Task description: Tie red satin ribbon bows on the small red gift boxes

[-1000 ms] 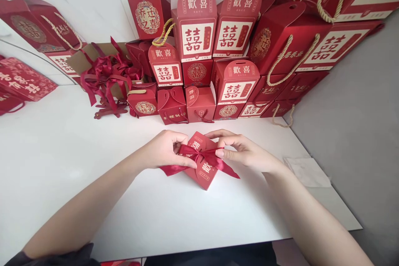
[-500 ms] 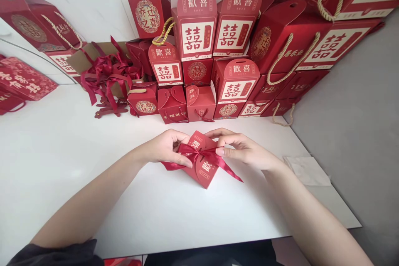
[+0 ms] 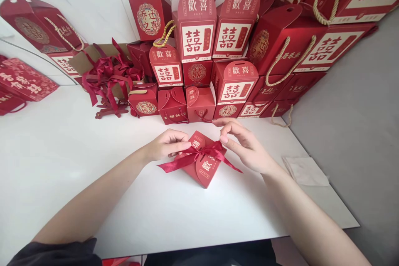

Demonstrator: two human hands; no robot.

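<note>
A small red box (image 3: 204, 173) with pale lettering stands at a slant on the white table, in front of me. Around its top runs a dark red satin ribbon (image 3: 170, 165), tied in a bow, with one tail out to each side. My left hand (image 3: 170, 143) pinches the ribbon's left loop between thumb and fingers at the box's left edge. At the right loop, my right hand (image 3: 241, 141) has its thumb and index finger close together on the ribbon's edge, the other fingers loosely curled.
Several red gift boxes (image 3: 198, 41) are stacked along the back. An open carton (image 3: 82, 64) of loose red ribbons stands at the back left. Folded white paper (image 3: 307, 171) lies on the table (image 3: 149, 216) at the right, near the grey wall.
My right hand has shifted slightly right and its fingers have risen from the bow. The left thumb has moved up off the box front, and the left ribbon tail now lies spread out.
</note>
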